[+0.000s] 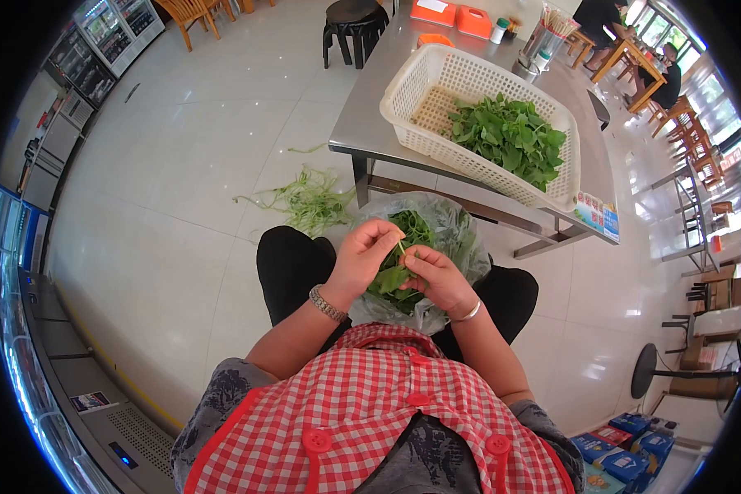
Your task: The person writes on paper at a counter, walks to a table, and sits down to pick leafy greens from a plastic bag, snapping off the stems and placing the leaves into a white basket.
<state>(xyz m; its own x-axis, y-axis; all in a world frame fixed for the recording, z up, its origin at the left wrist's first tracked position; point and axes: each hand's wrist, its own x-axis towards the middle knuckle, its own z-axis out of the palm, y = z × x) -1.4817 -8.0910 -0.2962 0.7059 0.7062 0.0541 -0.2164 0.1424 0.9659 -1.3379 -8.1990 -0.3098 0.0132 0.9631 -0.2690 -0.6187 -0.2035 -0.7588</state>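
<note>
My left hand (369, 253) pinches the upper end of a thin green stem (401, 245) above my lap. Close beside it, my right hand (436, 278) has its fingers closed on the lower part of that stem, near a green leaf. Beneath both hands, a clear plastic bag (461, 235) holds leafy greens (412, 224) between my knees. On the metal table (362, 111) ahead stands a white perforated basket (416, 82) with a heap of picked leaves (510, 136) in it. Pale green stems (309, 200) lie in a loose pile on the floor, left of the bag.
Orange boxes (473, 21) and a container of chopsticks (549, 34) stand at the table's far end. A black stool (352, 29) is beyond the table's left side. Two people sit at a wooden table at the upper right. A fan (645, 370) stands at the right.
</note>
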